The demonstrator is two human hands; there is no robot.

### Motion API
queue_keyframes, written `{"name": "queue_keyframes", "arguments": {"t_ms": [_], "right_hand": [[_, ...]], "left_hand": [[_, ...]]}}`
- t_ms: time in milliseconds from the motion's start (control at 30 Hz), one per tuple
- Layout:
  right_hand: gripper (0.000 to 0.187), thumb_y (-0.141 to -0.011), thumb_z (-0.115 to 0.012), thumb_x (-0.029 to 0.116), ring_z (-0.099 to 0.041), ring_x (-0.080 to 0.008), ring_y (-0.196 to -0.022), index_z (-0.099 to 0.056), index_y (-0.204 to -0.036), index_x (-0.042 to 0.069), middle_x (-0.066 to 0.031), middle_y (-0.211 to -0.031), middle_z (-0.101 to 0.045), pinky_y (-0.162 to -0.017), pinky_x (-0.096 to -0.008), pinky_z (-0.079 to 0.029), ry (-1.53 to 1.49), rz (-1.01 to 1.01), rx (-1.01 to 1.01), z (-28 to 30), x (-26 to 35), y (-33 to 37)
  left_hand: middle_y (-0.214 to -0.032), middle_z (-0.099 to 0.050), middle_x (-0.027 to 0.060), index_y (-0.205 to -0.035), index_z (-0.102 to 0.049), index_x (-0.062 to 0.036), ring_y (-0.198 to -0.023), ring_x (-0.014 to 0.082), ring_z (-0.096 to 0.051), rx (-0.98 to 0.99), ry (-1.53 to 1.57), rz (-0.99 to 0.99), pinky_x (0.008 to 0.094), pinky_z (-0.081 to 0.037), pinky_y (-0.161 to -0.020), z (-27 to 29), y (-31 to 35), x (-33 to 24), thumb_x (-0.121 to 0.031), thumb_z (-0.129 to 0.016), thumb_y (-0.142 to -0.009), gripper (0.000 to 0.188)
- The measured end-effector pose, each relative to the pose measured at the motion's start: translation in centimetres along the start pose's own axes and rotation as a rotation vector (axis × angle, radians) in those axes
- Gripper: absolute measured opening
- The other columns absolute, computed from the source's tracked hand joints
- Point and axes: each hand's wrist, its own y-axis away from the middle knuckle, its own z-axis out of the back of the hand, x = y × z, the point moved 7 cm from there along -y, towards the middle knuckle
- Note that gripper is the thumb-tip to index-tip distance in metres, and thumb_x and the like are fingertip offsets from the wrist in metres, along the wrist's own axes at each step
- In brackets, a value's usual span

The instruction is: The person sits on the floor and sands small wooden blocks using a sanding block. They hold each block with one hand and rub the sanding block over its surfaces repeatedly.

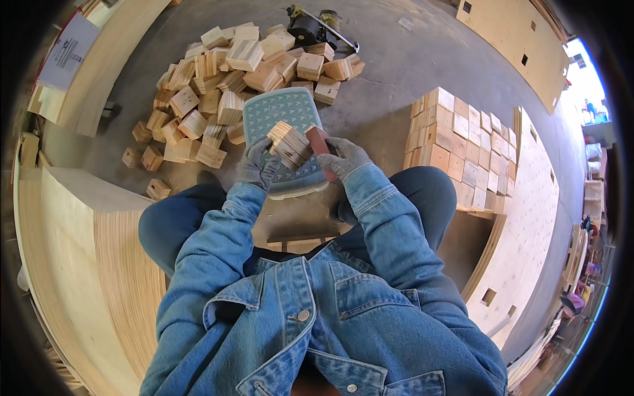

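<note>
Gloved in grey, my left hand (256,165) is closed around a layered wooden block (289,146), tilted above a light-blue plastic step stool (281,109). My right hand (345,157), in a matching glove, grips a reddish-brown flat bar (319,149) that looks like a sanding block. The bar stands on edge at the right side of the wooden block, touching it or very close. The stool, with a patterned top, sits on the floor between my knees.
A loose heap of wooden blocks (228,79) lies beyond the stool. To the right, more blocks form a neat stack (456,142) beside a long plywood panel (528,218). Stacked plywood sheets (72,244) stand at my left. A black tool with a metal rod (310,28) rests behind the heap.
</note>
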Motion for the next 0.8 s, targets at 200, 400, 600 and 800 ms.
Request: {"name": "queue_keyframes", "arguments": {"t_ms": [200,400,600,800], "right_hand": [[0.066,-0.087,-0.087,0.031,-0.071,-0.0284,-0.117,-0.063,-0.143,0.002,-0.0179,-0.128,-0.073,-0.104,-0.0361,-0.053,0.080,-0.035,0.007,1.1,-1.2,0.8],[0.064,-0.092,-0.083,0.029,-0.071,-0.0243,-0.114,-0.061,-0.144,0.000,-0.0170,-0.127,-0.073,-0.102,-0.0348,-0.055,0.300,-0.038,0.040,1.2,0.4,1.3],[0.064,-0.092,-0.083,0.030,-0.071,-0.0275,-0.116,-0.061,-0.144,0.001,-0.0184,-0.129,-0.073,-0.103,-0.0358,-0.055,0.362,-0.064,0.019,1.6,0.4,1.4],[0.073,-0.087,-0.086,0.037,-0.069,-0.0336,-0.123,-0.061,-0.145,0.001,-0.0214,-0.133,-0.071,-0.109,-0.0382,-0.051,0.282,-0.126,-0.003,1.7,-0.7,1.2]], "left_hand": [[-0.139,-0.064,0.0153,-0.132,-0.068,-0.0065,-0.128,0.0295,-0.063,-0.007,-0.019,0.055,0.0388,-0.050,-0.113,0.3,0.3,-2.8,-0.028,-0.090,-0.084,0.057],[-0.131,-0.069,0.0124,-0.117,-0.077,-0.0081,-0.124,0.0264,-0.065,-0.029,0.009,0.162,0.0375,-0.053,-0.108,0.4,-0.2,-2.8,-0.026,-0.091,-0.083,0.041],[-0.115,-0.076,0.0093,-0.104,-0.080,-0.0066,-0.112,0.0239,-0.069,-0.040,0.041,0.210,0.0370,-0.055,-0.102,0.3,-0.6,-2.7,-0.023,-0.088,-0.086,0.025],[-0.110,-0.077,0.0106,-0.104,-0.080,-0.0085,-0.104,0.0263,-0.073,-0.041,0.033,0.205,0.0379,-0.057,-0.094,0.3,-0.9,-1.8,-0.027,-0.079,-0.094,0.021]]}}
